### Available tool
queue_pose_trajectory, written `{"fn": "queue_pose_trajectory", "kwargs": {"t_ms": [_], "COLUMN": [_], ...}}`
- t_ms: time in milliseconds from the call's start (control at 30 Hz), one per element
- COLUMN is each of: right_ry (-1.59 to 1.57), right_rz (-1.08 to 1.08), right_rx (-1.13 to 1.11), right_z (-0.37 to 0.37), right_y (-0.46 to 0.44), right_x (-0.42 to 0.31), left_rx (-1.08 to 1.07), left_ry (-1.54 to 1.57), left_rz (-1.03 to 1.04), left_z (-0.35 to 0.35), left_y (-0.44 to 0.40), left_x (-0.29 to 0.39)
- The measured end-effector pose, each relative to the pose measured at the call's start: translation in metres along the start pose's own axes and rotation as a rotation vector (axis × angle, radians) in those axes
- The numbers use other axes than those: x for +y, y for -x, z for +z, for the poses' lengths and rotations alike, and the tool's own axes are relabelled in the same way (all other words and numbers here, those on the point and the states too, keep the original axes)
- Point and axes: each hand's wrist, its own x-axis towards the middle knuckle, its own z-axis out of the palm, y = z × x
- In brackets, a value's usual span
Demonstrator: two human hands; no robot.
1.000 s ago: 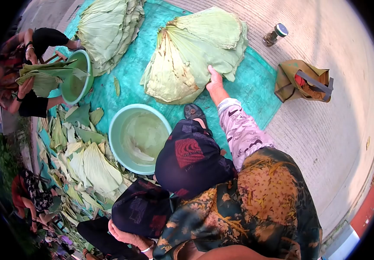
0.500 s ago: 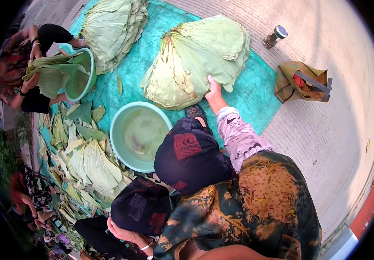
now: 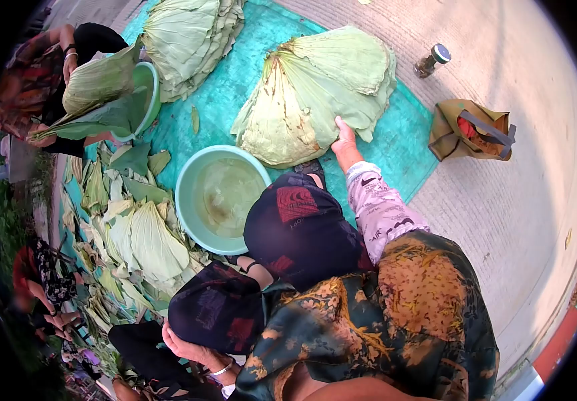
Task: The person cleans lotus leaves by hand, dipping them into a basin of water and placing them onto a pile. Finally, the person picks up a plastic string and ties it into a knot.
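Note:
A thick fan-shaped stack of pale green lotus leaves, browned along one side, lies on a teal tarp. At the stack's near edge, my right hand grips the leaf rims with the thumb on top; its other fingers are mostly hidden. My left hand rests on my left knee, fingers stretched along the dark patterned trousers, holding nothing. Between my knees and the stack stands a round light green basin with murky water in it.
Another leaf stack lies at the tarp's far end. Loose leaves cover the ground on the left. A co-worker handles large leaves over a second basin. A lidded jar and a brown bag stand on the pavement.
The co-worker's leaves have been spread apart and lifted. The view has shifted slightly. My right hand stays at the stack's edge, and my left hand stays on my knee.

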Motion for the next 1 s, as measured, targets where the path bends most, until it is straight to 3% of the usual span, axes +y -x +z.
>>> {"fn": "queue_pose_trajectory", "kwargs": {"t_ms": [133,233,333,433,500,633,733,833,900,933,967,1000], "right_ry": [-0.004,-0.002,-0.001,-0.005,0.048,0.165,0.172,0.232,0.443,0.348,0.499,0.466], "right_rz": [0.002,-0.038,-0.035,-0.047,-0.021,0.081,0.088,0.261,0.165,0.497,0.34,0.299], "right_rx": [0.013,0.029,0.056,0.057,0.062,0.066,0.03,-0.011,-0.083,-0.116,-0.114,-0.093], "right_z": [0.002,0.004,0.003,-0.005,-0.012,-0.016,-0.024,-0.046,-0.037,-0.088,-0.05,-0.072], "right_y": [0.0,0.0,0.004,-0.013,-0.021,-0.018,-0.013,-0.016,0.029,-0.033,0.054,0.019], "right_x": [0.003,0.008,0.013,0.018,0.021,0.015,0.014,0.005,-0.01,-0.017,-0.034,-0.022], "left_rx": [0.045,0.081,0.094,0.065,0.098,0.069,0.106,0.111,0.11,0.126,0.141,0.137], "left_ry": [0.261,0.285,0.395,0.251,0.423,0.345,0.512,0.555,0.581,0.596,0.601,0.644], "left_rz": [-0.21,-0.299,-0.321,-0.209,-0.334,-0.17,-0.353,-0.347,-0.349,-0.36,-0.36,-0.372], "left_z": [0.003,0.003,0.004,0.006,0.01,0.012,0.015,0.017,0.017,0.016,0.017,0.016], "left_y": [0.0,-0.001,-0.001,-0.005,-0.006,-0.009,-0.007,-0.008,-0.01,-0.009,-0.01,-0.009], "left_x": [0.006,0.017,0.007,0.006,0.011,-0.008,0.008,0.004,0.0,0.002,-0.008,-0.002]}}
